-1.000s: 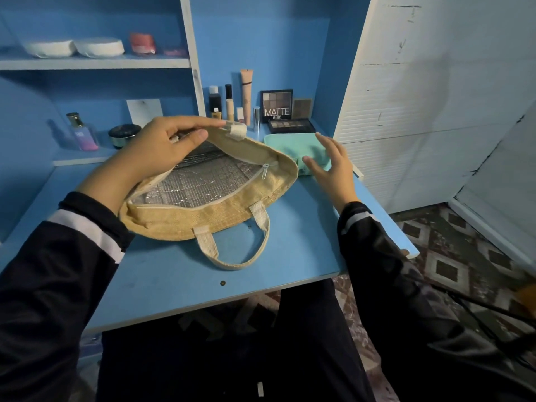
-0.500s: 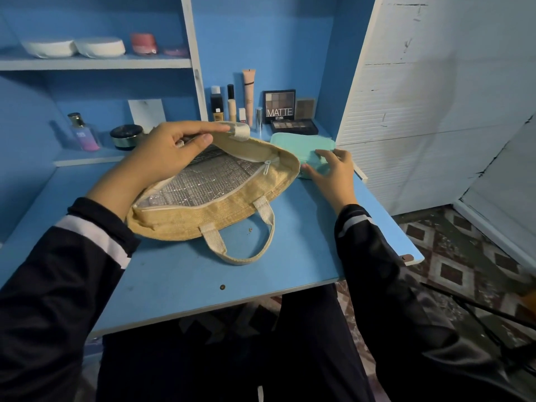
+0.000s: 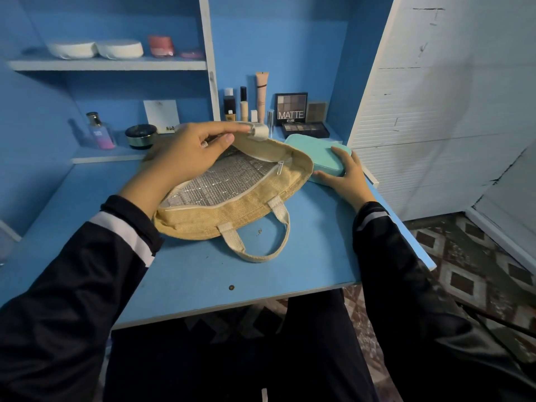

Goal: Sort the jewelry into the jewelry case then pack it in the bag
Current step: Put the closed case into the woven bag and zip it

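Jewelry case (image 3: 313, 153), beside the bag (image 3: 232, 213), gripped by right hand (image 3: 348, 178) fingers; left hand (image 3: 182, 161) fingers pinch the bag's rim.

Holding bag (image 3: 232, 211) open at its far rim with left hand (image 3: 185, 158); gripping case (image 3: 316, 152) with right hand (image 3: 348, 178), at two o'clock of bag
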Motion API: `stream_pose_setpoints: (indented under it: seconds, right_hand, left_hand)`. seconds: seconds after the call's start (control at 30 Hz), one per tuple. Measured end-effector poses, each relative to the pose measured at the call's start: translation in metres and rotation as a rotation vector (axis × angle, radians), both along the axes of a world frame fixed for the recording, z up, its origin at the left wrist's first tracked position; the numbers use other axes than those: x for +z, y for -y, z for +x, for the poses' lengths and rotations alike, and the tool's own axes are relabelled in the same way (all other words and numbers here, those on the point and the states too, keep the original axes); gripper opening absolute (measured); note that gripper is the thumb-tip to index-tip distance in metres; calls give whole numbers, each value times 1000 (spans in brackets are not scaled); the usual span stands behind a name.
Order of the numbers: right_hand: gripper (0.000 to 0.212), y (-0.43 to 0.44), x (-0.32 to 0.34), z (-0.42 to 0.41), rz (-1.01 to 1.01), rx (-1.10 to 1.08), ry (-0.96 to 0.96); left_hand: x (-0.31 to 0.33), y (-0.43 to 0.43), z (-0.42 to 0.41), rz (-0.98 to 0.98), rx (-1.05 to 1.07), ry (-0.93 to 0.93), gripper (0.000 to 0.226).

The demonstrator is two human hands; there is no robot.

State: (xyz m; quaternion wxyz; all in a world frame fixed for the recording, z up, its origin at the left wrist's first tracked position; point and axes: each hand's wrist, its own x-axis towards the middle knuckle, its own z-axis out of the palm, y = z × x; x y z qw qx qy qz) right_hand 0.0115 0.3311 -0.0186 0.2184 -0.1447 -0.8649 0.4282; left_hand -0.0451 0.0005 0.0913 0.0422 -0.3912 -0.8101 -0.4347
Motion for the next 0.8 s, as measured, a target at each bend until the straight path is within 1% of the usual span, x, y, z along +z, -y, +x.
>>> stream_pose_setpoints:
  seconds: [0.1,0.2,0.47,0.63,0.7,0.8]
  right_hand:
    - [75,-8,2,0,-17,40,27]
    - [74,-11,4,2,-22,35,22]
    - [68,5,-5,8,-10,-111,-72]
    - [78,5,-4,11,-10,-39,-12]
    - [77,4,-2,11,-9,-22,1]
    - [76,5,1,14,7,-53,-28]
  left_hand:
    - [-1,0,0,-3,8,-14,33]
    - [-1,-1,0,-3,16,-10,31]
    - [0,-12,12,-20,35,1,32]
    - [-2,-17,13,-26,56,-6,32]
    - [-2,-17,13,-26,58,-4,32]
    - [-2,-19,15,-27,54,-6,32]
